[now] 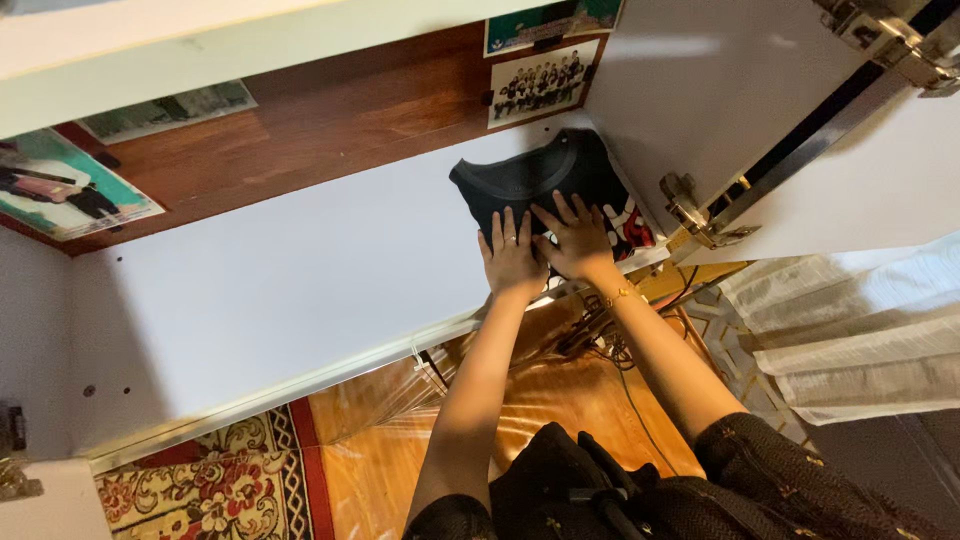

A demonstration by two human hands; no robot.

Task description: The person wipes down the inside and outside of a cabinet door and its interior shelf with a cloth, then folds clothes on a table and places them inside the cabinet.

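A folded black garment (535, 180) with a red and white print at one edge lies on a white cabinet shelf (300, 280), pushed toward the shelf's right end. My left hand (513, 257) rests flat on its near edge, fingers spread, a ring on one finger. My right hand (575, 240) lies flat beside it on the garment, fingers apart, with a thin bracelet at the wrist. Both hands press on the cloth and neither grips it.
An open white cabinet door (740, 90) with metal hinges (700, 215) stands to the right. Photos (540, 85) hang on the wooden back panel. A sheer curtain (860, 330) hangs at the right. Below lie a patterned rug (210, 490), cables (600, 340) and wooden floor.
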